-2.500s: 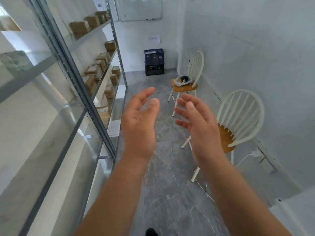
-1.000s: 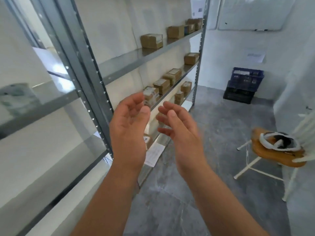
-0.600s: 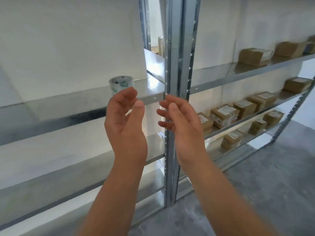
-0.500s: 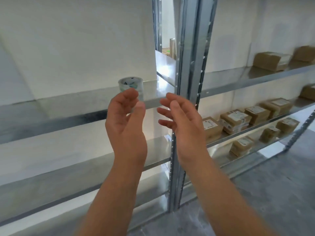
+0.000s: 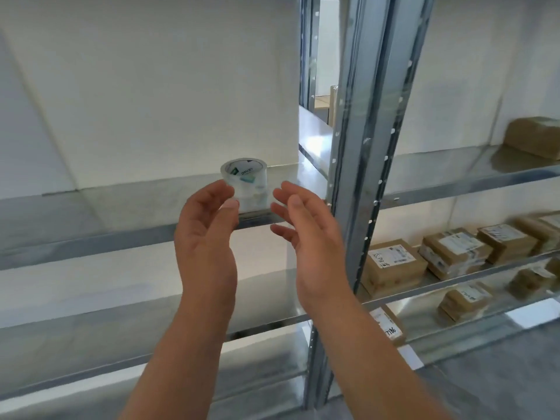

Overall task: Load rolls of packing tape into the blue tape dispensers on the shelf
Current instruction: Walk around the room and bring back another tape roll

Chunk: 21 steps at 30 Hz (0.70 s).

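Note:
A stack of clear packing tape rolls (image 5: pixel 247 184) in shrink wrap stands upright on a metal shelf (image 5: pixel 121 207), near its front edge. My left hand (image 5: pixel 206 237) is raised just left of the stack, fingers apart, fingertips in front of its lower left side. My right hand (image 5: pixel 306 234) is open on the stack's right, a small gap away. Whether the left fingers touch the wrap I cannot tell. No blue tape dispenser is in view.
A grey steel upright post (image 5: pixel 363 147) rises just right of my right hand. Taped cardboard parcels (image 5: pixel 394 265) lie on the shelves to the right, with one parcel (image 5: pixel 536 136) on the upper right shelf. A lower shelf (image 5: pixel 91 322) runs under my forearms.
The view has turned from the room and chairs to the shelving on the left. Both open hands have risen toward the tape stack and now flank it.

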Available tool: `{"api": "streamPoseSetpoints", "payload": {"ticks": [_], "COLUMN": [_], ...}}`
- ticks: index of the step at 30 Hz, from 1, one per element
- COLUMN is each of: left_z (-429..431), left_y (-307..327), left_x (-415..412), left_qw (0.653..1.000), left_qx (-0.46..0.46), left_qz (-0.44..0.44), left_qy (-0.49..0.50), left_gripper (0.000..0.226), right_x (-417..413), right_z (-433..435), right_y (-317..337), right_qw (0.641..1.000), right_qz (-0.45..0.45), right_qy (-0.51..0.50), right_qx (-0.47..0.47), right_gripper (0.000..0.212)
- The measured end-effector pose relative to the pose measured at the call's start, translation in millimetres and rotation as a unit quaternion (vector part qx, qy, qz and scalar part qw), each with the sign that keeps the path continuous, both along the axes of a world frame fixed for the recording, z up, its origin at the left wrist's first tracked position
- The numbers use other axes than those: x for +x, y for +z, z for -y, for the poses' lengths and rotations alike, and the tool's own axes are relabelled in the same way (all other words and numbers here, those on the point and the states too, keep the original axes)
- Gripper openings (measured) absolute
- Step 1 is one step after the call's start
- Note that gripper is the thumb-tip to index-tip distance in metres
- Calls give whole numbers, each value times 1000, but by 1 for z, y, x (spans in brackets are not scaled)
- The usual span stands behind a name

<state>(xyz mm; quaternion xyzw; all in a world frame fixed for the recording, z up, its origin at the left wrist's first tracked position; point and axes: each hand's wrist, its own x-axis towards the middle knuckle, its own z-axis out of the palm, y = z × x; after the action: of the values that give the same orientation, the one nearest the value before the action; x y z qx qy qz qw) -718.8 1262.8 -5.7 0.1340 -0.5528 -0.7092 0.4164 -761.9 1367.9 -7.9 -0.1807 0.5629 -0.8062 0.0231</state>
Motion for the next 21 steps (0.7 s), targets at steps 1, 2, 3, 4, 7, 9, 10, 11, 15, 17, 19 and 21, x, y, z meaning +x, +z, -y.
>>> {"api": "streamPoseSetpoints", "payload": {"ticks": [1, 2, 3, 4, 7, 9, 10, 11, 15, 17, 19, 21], "left_z": [-1, -2, -1, 0, 5, 10, 12, 15, 30, 35, 38, 42], "left_y": [3, 7, 10, 13, 21, 26, 29, 32, 32, 29, 26, 23], "left_x": [-3, -7, -11, -16, -36, -52, -60, -69, -114, -137, -154, -166], "left_qw": [1000, 1000, 999, 997, 989, 973, 960, 944, 846, 813, 791, 751], "left_qx": [-2, -5, -11, -23, -84, -163, -210, -255, -432, -471, -487, -513], "left_qz": [15, 31, 49, 70, 123, 152, 170, 191, 296, 325, 354, 399], "left_qy": [1, 1, -1, -2, 20, 61, 75, 81, 97, 106, 109, 119], "left_gripper": [20, 19, 18, 17, 15, 16, 16, 15, 25, 30, 31, 29], "right_x": [-5, -10, -15, -21, -37, -48, -52, -57, -72, -80, -87, -90], "right_z": [0, 0, -1, -1, -3, -3, -3, -3, -1, -1, 0, 1], "right_y": [1, 1, 1, 2, 1, -1, -3, -4, -6, -4, -3, -2], "right_qw": [1000, 1000, 1000, 1000, 999, 999, 999, 999, 999, 999, 999, 999], "right_qz": [5, 10, 13, 16, 22, 32, 37, 39, 34, 32, 31, 31], "right_qy": [3, 5, 8, 11, 23, 28, 30, 31, 35, 35, 35, 36], "right_qx": [3, 3, 1, -2, -5, -6, -6, -5, -10, -15, -23, -21], "right_gripper": [23, 24, 25, 26, 27, 27, 27, 27, 23, 21, 21, 21]}}
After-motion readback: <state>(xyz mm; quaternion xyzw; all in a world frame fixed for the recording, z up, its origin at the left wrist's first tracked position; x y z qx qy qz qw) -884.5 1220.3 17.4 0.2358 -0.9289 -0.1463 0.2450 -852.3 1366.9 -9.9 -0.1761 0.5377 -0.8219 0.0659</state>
